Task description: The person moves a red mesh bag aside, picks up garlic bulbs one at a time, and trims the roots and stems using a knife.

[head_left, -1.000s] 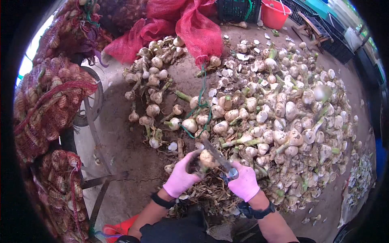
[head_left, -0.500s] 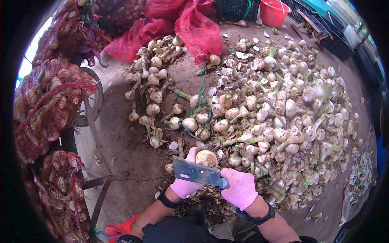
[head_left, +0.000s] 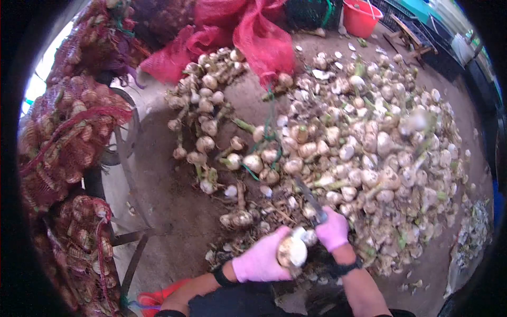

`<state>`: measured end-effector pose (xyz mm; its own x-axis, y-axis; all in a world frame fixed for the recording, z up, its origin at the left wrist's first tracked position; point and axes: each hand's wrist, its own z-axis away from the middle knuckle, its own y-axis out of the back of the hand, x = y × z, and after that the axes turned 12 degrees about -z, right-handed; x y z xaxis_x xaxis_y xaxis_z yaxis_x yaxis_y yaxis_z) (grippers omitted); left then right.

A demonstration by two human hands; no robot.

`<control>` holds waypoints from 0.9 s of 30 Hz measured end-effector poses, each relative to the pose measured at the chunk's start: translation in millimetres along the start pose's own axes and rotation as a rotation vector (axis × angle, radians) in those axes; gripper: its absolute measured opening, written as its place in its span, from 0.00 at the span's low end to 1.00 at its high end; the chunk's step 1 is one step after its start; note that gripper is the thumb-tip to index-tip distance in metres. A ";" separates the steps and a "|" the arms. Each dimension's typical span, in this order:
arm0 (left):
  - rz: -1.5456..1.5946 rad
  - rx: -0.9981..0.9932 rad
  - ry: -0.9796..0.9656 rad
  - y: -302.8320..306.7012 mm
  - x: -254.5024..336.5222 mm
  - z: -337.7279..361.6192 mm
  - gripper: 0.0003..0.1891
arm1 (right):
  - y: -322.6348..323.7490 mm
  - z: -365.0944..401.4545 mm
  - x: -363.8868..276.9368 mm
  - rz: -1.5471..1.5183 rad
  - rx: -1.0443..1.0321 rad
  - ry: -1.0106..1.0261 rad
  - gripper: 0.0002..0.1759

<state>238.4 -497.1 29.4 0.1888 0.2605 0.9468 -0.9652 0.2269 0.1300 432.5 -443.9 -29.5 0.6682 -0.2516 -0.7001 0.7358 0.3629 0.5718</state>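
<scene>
My left hand (head_left: 264,257), in a pink glove, is wrapped round a garlic bulb (head_left: 297,253) that shows a smooth white cut face toward the right. My right hand (head_left: 332,228), gloved the same way, grips a cleaver (head_left: 309,196) by its handle. The blade is seen nearly edge-on and points forward and away from the held bulb. A blurred white piece (head_left: 309,236) lies in view between the two hands. Just beyond them, soiled bulbs, stems and peelings (head_left: 277,208) cover the ground.
A large heap of garlic bulbs (head_left: 380,158) spreads to the right. A smaller group of bulbs (head_left: 208,108) lies forward left, beside red mesh netting (head_left: 266,39). Filled mesh sacks (head_left: 68,137) stand at left by a metal frame (head_left: 129,174). A red bucket (head_left: 360,20) and wooden stool (head_left: 412,34) are behind.
The cleaver has moved from across the bulb to forward right, its blade turned edge-on. My left hand has come lower and right, and the bulb now shows a white cut face.
</scene>
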 end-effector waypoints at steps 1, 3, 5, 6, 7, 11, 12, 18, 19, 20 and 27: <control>0.124 -0.129 0.094 1.9 3.7 -4.8 0.33 | -4.2 -6.3 -10.2 -0.009 -0.003 0.025 0.09; -0.021 -0.163 0.248 -1.7 14.8 -4.2 0.35 | -0.3 15.5 -16.0 -0.054 0.095 0.115 0.10; -0.032 -0.135 0.242 0.6 18.1 -20.7 0.42 | -28.7 6.0 17.8 -0.386 0.106 0.135 0.18; 0.030 -0.153 0.117 0.0 33.5 -24.2 0.45 | -42.0 -0.5 35.0 -0.663 0.061 0.131 0.21; 0.351 -0.188 -0.078 -8.6 39.6 -25.2 0.52 | -48.8 -3.0 46.3 -0.440 0.218 0.232 0.17; 0.366 -0.126 -0.135 28.6 85.2 -26.4 0.47 | -36.9 -2.4 40.5 -0.567 -0.010 0.019 0.10; 0.143 -0.031 -0.155 41.4 57.0 -33.9 0.44 | -27.1 1.4 21.5 -0.514 0.008 0.027 0.13; -1.507 0.134 0.380 59.2 -73.7 -0.4 0.30 | -21.9 0.9 20.9 -0.445 -0.025 0.048 0.15; -1.465 0.168 0.421 59.6 -80.2 3.6 0.28 | -21.3 1.8 21.1 -0.448 -0.042 0.032 0.14; -1.423 0.210 0.462 61.0 -84.5 5.8 0.26 | -20.9 0.6 19.5 -0.451 -0.058 0.023 0.13; 0.112 0.089 0.265 63.3 -36.4 15.1 0.36 | -9.9 13.9 -8.5 -0.457 -0.138 0.031 0.09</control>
<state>167.7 -506.4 7.6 0.1094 0.5183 0.8482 -0.9926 0.1024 0.0654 421.1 -457.8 -23.3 0.2746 -0.3874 -0.8801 0.9306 0.3373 0.1419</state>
